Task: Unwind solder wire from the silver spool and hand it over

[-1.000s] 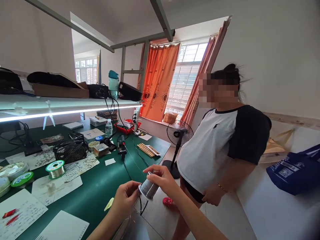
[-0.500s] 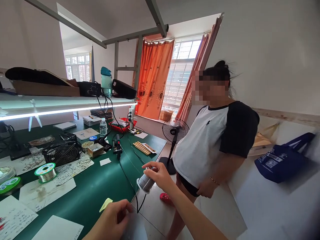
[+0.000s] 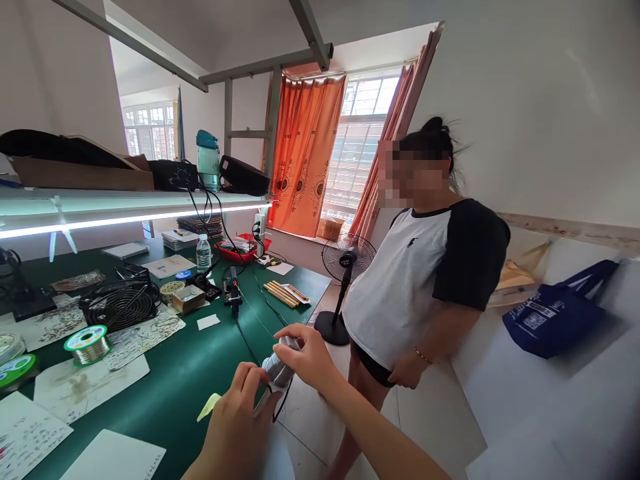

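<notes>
My right hand (image 3: 306, 357) grips a grey spool of solder wire (image 3: 277, 369) just past the edge of the green bench (image 3: 190, 373). Its fingers curl over the spool's top. My left hand (image 3: 240, 417) comes up from below with its fingertips pinched together at the spool's lower rim, where a thin dark wire (image 3: 278, 408) hangs down in a loop. Whether the pinch holds the wire end is too small to tell.
A person in a white and black shirt (image 3: 425, 273) stands close on the right. On the bench lie solder spools (image 3: 85, 343), papers, a black fan guard (image 3: 120, 305), a water bottle (image 3: 203, 253) and cables. A floor fan (image 3: 347, 267) stands behind; a blue bag (image 3: 555, 310) lies right.
My left hand rose from the lower edge back up to the spool. My right hand lowered the spool slightly toward it. The view shifted a little to the right.
</notes>
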A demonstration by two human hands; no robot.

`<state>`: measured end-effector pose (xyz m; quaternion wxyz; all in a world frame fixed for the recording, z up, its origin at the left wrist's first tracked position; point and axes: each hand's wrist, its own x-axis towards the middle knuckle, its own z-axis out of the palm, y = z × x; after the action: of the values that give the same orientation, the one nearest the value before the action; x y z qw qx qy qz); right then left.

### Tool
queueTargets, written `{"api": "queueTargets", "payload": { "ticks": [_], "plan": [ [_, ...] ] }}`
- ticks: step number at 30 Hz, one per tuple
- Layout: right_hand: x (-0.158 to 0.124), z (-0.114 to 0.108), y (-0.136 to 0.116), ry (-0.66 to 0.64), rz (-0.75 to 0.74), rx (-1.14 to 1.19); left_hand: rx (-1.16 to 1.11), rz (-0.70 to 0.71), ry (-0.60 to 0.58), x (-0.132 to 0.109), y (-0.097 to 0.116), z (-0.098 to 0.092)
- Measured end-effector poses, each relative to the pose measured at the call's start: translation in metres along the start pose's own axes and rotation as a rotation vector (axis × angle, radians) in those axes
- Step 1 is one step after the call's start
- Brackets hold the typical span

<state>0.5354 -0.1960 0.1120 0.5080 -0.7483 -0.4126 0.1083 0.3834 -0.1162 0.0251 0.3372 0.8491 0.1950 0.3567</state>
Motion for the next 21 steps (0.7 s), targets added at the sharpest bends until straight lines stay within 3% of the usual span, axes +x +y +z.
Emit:
{"api": "queueTargets", "payload": {
  "ticks": [6,11,16,21],
  "plan": [
    [0.002,0.000,0.002,0.001,0.026,0.010,0.033,0.077,-0.015,-0.004,-0.012,0.008],
    [0.007,0.000,0.006,0.006,0.052,0.025,0.058,0.149,-0.194,-0.016,-0.016,0.009],
    [0.014,0.001,0.012,0.015,0.079,0.015,0.134,0.025,-0.342,-0.023,-0.025,0.008],
    [0.022,-0.003,0.013,0.033,0.116,-0.047,0.149,-0.081,-0.437,-0.025,-0.033,-0.005]
  ]
}}
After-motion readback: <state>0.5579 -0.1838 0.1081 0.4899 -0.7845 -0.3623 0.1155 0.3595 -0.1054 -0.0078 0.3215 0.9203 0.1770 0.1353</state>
